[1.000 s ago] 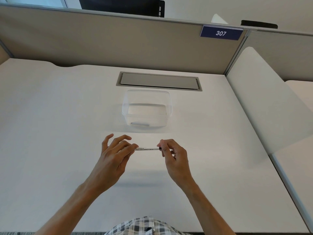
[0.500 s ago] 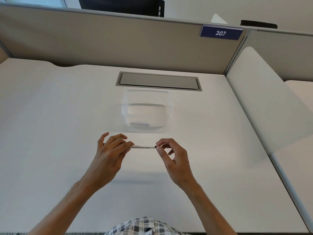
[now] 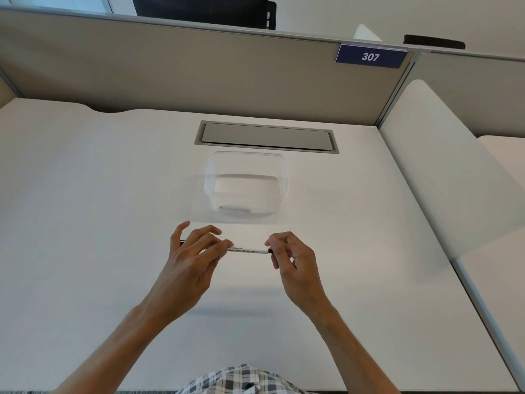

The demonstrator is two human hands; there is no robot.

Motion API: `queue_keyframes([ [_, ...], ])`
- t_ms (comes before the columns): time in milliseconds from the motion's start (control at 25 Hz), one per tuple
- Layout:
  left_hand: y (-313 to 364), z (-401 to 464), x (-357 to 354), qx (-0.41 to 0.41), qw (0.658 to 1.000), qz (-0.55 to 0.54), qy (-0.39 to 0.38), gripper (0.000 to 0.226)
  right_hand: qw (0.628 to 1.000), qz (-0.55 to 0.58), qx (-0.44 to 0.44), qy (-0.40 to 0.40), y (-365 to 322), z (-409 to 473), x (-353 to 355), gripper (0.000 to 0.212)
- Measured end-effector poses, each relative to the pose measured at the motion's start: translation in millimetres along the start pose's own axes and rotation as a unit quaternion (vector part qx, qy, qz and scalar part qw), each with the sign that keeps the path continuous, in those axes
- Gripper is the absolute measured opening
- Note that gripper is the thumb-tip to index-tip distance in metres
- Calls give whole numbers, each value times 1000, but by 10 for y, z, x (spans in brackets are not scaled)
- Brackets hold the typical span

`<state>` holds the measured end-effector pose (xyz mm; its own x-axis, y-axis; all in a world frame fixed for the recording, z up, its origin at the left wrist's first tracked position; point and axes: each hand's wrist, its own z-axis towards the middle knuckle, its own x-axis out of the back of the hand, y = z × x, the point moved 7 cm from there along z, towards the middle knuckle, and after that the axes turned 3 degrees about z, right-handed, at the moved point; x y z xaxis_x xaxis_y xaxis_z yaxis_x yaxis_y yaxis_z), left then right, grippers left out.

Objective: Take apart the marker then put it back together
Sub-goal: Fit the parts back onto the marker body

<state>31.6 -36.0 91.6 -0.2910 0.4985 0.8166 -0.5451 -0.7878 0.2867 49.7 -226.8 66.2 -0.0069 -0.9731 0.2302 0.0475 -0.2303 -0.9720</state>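
We pinch the marker (image 3: 246,250) whole between our left hand (image 3: 191,261) and right hand (image 3: 292,258) above the desk's (image 3: 85,223) middle, so it looks like all the work is left.

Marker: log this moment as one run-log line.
marker: level above desk, in one piece | left hand: grips left end | right hand: pinches right end | clear tub: behind

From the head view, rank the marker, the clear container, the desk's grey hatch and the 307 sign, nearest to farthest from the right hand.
1. marker: pinched at its end by the right hand.
2. clear container: just beyond, mid-desk.
3. grey hatch: behind the container.
4. 307 sign: up on the partition, right.
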Motion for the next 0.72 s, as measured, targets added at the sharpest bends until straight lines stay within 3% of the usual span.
queue_keyframes([
  [160, -15, 4, -4, 1, 1000, 1, -4, 26, 999, -28, -17, 1, 16, -21, 7, 43],
  [400, -155, 1, 1, 40, 999, 2, -19, 29, 998, -52, 23, -23, -81, -82, 37, 9],
  [720, -150, 4, 17, 66, 997, -48, -13, 26, 995, -86, 50, -23, -82, -50, 76, 4],
])
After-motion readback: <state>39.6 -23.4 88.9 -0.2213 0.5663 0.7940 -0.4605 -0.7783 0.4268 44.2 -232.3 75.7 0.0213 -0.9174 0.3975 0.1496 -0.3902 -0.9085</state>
